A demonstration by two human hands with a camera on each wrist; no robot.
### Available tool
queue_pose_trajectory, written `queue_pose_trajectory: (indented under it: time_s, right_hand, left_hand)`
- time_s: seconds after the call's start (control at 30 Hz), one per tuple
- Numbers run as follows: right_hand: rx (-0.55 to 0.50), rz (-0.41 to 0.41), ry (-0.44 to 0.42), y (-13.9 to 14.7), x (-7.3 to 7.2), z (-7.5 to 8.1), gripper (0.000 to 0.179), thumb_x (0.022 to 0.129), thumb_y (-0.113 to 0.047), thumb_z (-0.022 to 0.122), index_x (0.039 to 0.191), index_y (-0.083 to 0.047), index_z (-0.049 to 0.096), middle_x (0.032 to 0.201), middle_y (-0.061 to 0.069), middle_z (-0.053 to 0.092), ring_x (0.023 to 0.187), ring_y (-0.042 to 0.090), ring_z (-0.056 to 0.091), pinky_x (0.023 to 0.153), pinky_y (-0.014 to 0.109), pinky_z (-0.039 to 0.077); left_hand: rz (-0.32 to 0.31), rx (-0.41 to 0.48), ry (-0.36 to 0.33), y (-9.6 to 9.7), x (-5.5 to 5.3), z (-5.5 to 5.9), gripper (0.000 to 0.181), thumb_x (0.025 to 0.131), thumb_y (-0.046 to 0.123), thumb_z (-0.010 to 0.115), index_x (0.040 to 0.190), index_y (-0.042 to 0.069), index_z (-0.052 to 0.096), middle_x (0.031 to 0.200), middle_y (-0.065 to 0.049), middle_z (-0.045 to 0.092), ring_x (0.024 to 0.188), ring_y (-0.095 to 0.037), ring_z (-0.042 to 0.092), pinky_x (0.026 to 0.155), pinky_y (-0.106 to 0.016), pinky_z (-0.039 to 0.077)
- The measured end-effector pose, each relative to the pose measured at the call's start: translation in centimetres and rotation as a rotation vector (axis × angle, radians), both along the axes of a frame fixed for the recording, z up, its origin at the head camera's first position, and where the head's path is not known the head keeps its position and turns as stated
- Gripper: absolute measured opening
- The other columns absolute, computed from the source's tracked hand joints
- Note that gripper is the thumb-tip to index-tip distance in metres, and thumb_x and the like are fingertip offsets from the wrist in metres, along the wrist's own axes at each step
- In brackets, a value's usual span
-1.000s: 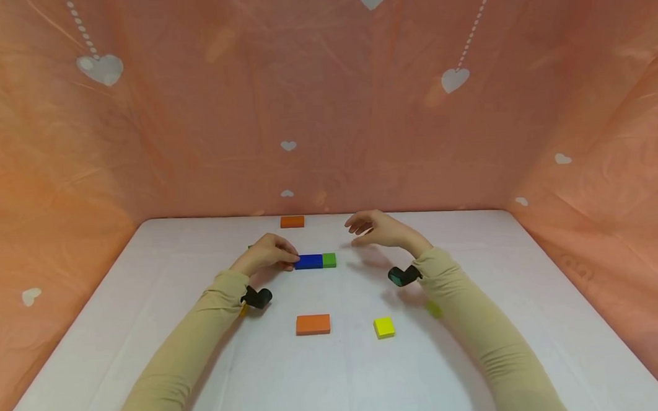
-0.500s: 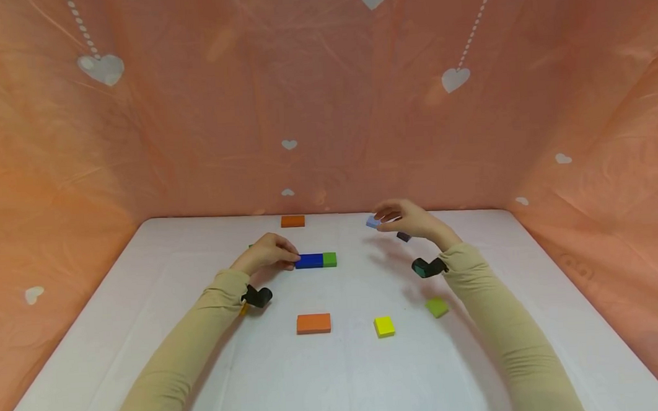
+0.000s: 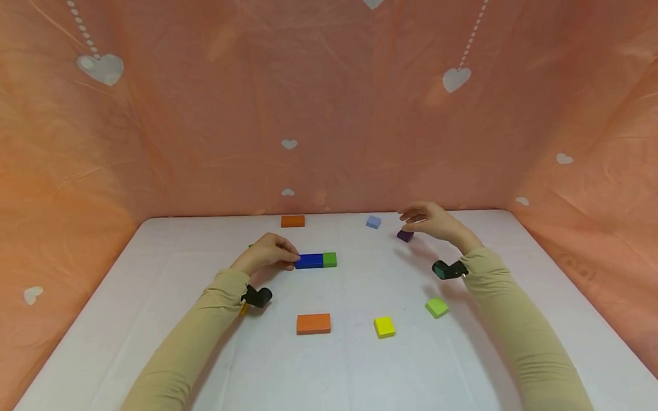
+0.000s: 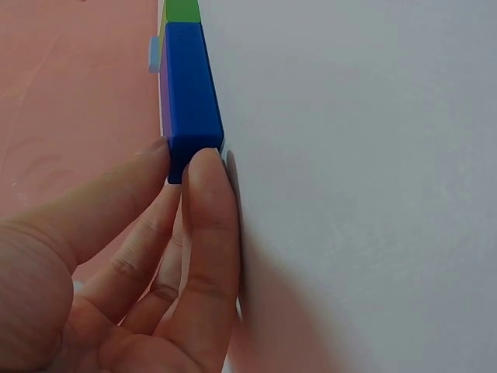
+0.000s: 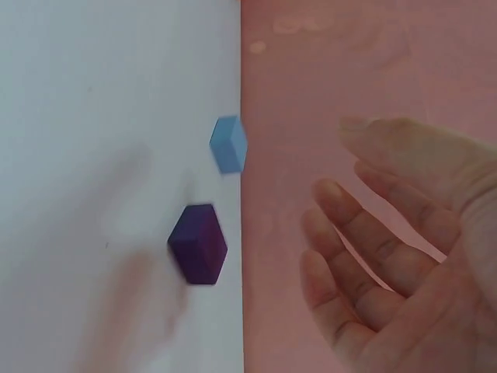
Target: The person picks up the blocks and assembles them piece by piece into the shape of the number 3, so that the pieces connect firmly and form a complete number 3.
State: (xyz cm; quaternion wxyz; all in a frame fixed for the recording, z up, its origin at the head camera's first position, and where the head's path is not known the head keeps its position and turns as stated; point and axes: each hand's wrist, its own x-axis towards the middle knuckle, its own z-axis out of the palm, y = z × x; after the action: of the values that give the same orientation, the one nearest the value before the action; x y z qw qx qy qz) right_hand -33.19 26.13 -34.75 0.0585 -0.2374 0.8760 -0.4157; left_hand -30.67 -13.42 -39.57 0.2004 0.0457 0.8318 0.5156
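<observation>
My left hand (image 3: 268, 253) pinches the near end of a blue block (image 3: 309, 261) between thumb and finger; in the left wrist view the fingertips sit at the end of this long blue block (image 4: 194, 85). A green block (image 3: 329, 260) stands against its right end. Over at the right, my right hand (image 3: 433, 220) hovers beside a dark purple block (image 3: 404, 235), fingers loosely bent and holding nothing. The right wrist view has the purple block (image 5: 199, 244) apart from the hand (image 5: 388, 256). A light blue block (image 3: 373, 222) lies just behind it.
An orange block (image 3: 293, 221) lies at the table's back edge, another orange block (image 3: 313, 324) nearer the front. Yellow (image 3: 384, 327) and lime green (image 3: 437, 307) blocks sit front right. The left forearm partly covers a yellow-orange piece (image 3: 244, 309). A pink curtain (image 3: 324, 106) surrounds the table.
My right hand has moved rightward, past the light blue block to the purple one, uncovering the light blue and lime blocks. The left hand has stayed on the blue block.
</observation>
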Motion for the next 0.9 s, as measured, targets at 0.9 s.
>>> queue_pose_trajectory:
  time_s: [0.9]
  right_hand:
    - [0.034, -0.097, -0.043, 2.9, -1.0, -3.5, 0.044, 0.088, -0.006, 0.069, 0.126, 0.009, 0.053, 0.123, 0.027, 0.055, 0.113, 0.04, 0.052, 0.099, 0.051, 0.041]
  left_hand:
    - [0.004, 0.023, -0.006, -0.1, 0.1, 0.0, 0.021, 0.088, 0.006, 0.069, 0.104, -0.006, 0.065, 0.09, -0.014, 0.065, 0.071, -0.019, 0.066, 0.072, -0.029, 0.056]
